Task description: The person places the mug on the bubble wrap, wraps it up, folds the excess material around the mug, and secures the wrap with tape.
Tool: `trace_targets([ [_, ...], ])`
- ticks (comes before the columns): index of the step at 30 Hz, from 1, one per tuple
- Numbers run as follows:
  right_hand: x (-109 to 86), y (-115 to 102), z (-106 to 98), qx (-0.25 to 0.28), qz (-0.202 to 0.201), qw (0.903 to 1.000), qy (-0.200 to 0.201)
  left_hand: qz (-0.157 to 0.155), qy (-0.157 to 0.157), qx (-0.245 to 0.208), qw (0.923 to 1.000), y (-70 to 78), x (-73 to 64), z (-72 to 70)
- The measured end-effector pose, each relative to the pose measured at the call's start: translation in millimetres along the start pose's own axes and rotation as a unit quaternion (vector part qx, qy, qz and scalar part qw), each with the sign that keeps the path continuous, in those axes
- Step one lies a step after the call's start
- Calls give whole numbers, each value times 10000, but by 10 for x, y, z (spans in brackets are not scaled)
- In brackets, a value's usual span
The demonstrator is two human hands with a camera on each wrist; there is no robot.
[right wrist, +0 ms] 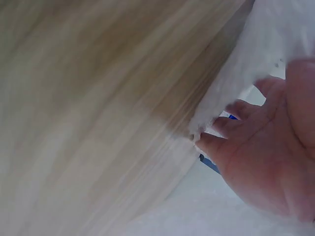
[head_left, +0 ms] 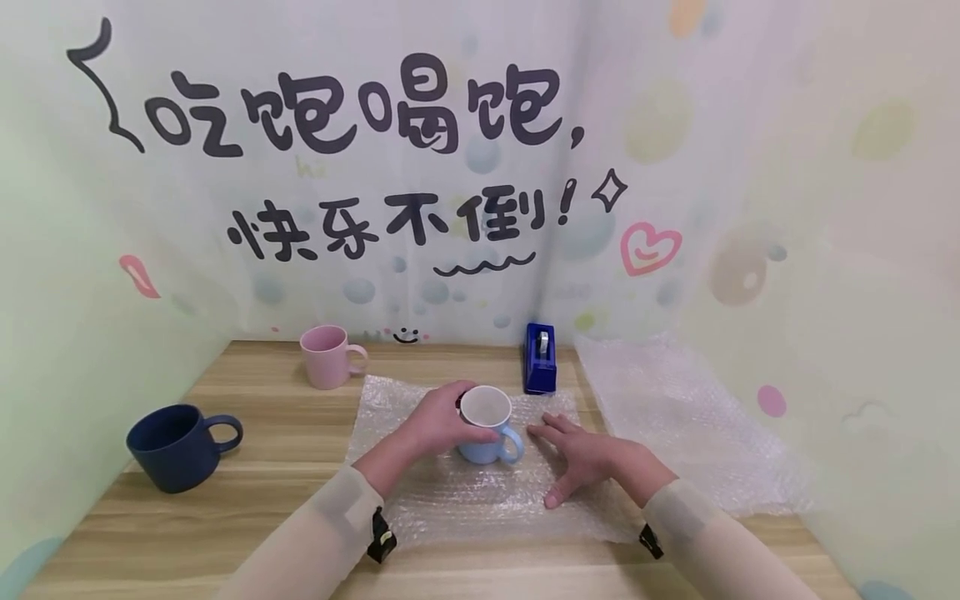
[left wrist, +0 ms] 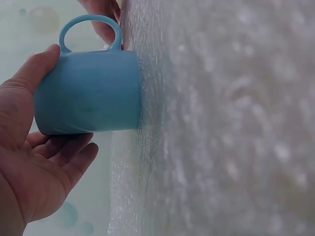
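A light blue mug [head_left: 477, 452] with a white inside stands upright on a sheet of bubble wrap [head_left: 480, 512]. My left hand [head_left: 442, 421] grips its side, the thumb on the near side and the fingers round the far side. The left wrist view shows the mug's base against the wrap and its handle turned away from the palm. To the right of the mug, my right hand [head_left: 588, 458] rests on the wrap with its fingers spread, apart from the handle. Blurred wrap lies by those fingers in the right wrist view.
A navy mug [head_left: 176, 454] stands at the left and a pink mug [head_left: 322, 367] at the back left of the wooden table [head_left: 285, 417]. Behind the wrap is a blue tape dispenser [head_left: 536, 375]. Another bubble wrap sheet [head_left: 682, 417] lies at the right, by the wall.
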State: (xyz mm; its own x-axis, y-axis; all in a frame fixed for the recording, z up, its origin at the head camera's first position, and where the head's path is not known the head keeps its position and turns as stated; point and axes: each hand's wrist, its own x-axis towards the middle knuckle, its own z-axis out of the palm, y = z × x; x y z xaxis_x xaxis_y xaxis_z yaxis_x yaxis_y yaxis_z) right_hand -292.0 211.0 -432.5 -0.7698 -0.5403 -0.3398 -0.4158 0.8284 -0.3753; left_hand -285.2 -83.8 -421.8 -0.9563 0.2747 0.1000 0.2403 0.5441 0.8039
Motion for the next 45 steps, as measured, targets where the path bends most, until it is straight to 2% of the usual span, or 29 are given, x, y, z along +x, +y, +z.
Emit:
trace_targets([
  [4,32,30,-47,-306,-276,9989,219,-28,56,-38,10000,-26,-3,10],
  [6,66,48,-89,-479,-358,9964,599,8,70,-23,10000,-37,-2,14],
  [8,108,59,-133,-491,-261,9925,1089,58,86,5,9999,-47,1,20],
  [11,179,59,-181,-301,287,9850,1673,81,87,19,9999,-51,8,23],
  [15,266,60,-212,312,1114,9749,1902,61,66,10,10000,-40,12,18],
  [19,325,106,-224,945,1326,9656,2026,52,-7,-63,10000,-36,7,13],
  [24,333,153,-268,1122,967,9608,2342,55,-24,-124,9999,-39,8,3],
  [27,302,100,-316,1142,672,9587,2516,107,-8,-84,9999,-47,14,-2],
  [32,240,-89,-364,2016,281,9459,2528,105,-5,-13,9999,-46,15,-3],
  [34,222,-183,-381,2215,83,9435,2462,61,-10,-9,10000,-41,16,-2],
  [40,204,-428,-385,1954,-596,9450,2553,79,12,26,10000,-28,10,-13],
  [45,190,-538,-363,1503,-1031,9533,2409,47,-49,-30,10000,-14,9,-30],
])
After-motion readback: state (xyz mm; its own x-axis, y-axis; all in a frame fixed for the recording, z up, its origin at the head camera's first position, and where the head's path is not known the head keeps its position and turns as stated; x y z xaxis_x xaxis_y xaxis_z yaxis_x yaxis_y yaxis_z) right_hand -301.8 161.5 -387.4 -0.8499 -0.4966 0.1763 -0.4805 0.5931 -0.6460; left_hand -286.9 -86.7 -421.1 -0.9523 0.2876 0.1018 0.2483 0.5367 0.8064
